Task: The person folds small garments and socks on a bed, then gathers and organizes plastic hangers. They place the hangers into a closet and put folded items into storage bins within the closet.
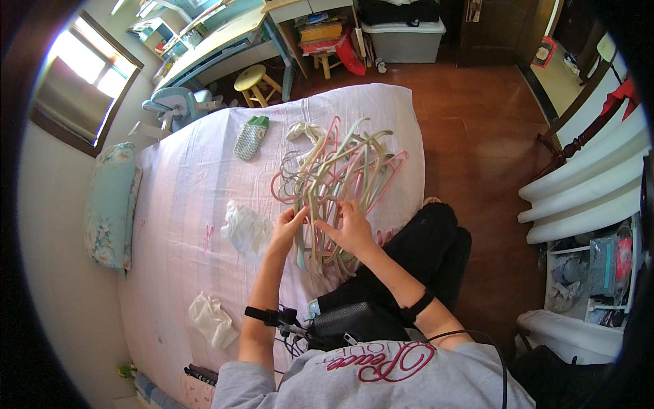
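Observation:
A tangled heap of plastic clothes hangers [352, 158], in beige, pink, pale green and grey, lies on the bed in front of me. At its near left side, my left hand [289, 227] pinches a hanger between thumb and fingers. My right hand [353, 230] is on the near side of the heap, its fingers curled at a beige hanger [313, 220] and its thumb stretched towards the left hand. The hangers overlap, so their exact contact with the fingertips is partly hidden. A crumpled clear plastic bag [248, 230] lies left of my left hand.
The bed sheet [179, 204] carries a green-and-white knitted item [252, 138], a cream cloth item [301, 132] beyond the hangers, and a crumpled white cloth [212, 319]. A floral pillow [110, 207] lies at the left edge. An open storage drawer [587, 276] stands at right.

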### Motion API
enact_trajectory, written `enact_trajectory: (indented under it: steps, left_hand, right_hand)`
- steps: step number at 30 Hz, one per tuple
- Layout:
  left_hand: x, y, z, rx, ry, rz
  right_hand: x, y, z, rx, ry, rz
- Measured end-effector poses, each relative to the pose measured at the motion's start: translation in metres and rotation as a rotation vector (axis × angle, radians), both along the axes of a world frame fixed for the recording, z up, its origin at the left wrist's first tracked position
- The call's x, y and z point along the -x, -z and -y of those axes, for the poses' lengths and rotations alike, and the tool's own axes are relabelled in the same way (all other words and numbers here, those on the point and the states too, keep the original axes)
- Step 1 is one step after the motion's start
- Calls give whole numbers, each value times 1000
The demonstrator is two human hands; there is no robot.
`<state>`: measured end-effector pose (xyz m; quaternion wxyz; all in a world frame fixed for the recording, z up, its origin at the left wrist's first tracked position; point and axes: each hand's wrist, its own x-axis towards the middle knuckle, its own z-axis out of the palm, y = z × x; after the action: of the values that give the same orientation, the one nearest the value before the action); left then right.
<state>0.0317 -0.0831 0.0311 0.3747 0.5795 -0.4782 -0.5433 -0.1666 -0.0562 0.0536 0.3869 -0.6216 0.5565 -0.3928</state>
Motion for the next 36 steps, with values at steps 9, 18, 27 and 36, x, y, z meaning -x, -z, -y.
enact_trajectory:
  steps: [9, 18, 27, 36]
  left_hand:
    - [35, 1, 0, -54, 147, -40]
    - [42, -13, -2, 115, 169, 46]
    - [39, 6, -8, 341, 202, -145]
    - [44, -59, 24, 654, 459, 567]
  right_hand:
    - [25, 35, -2, -86, 207, 410]
    - [25, 32, 1, -150, -51, 785]
    - [13, 57, 3, -134, 62, 403]
    - [25, 64, 6, -200, -108, 624]
